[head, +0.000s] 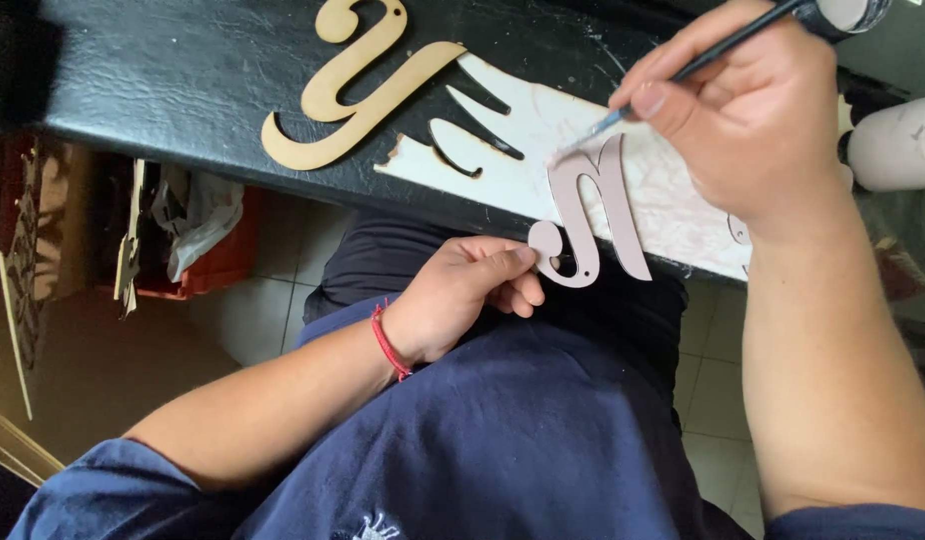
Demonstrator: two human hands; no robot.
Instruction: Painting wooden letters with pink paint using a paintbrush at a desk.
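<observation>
My left hand (463, 295) pinches the lower curl of a pale pink painted wooden letter (588, 215), held over the front edge of a black table (183, 80). My right hand (753, 120) grips a thin black paintbrush (723, 45), its tip touching the top of the pink letter. A white cut-out sheet (543, 140) smeared with paint lies under the letter. An unpainted wooden script letter (358, 85) rests on the table to the left.
A white cylinder-shaped container (898, 145) stands at the right edge. Below the table on the left are a red crate (218, 265) with clutter and wooden cut-outs (23, 270) leaning upright. My lap in dark blue clothing fills the lower middle, over a tiled floor.
</observation>
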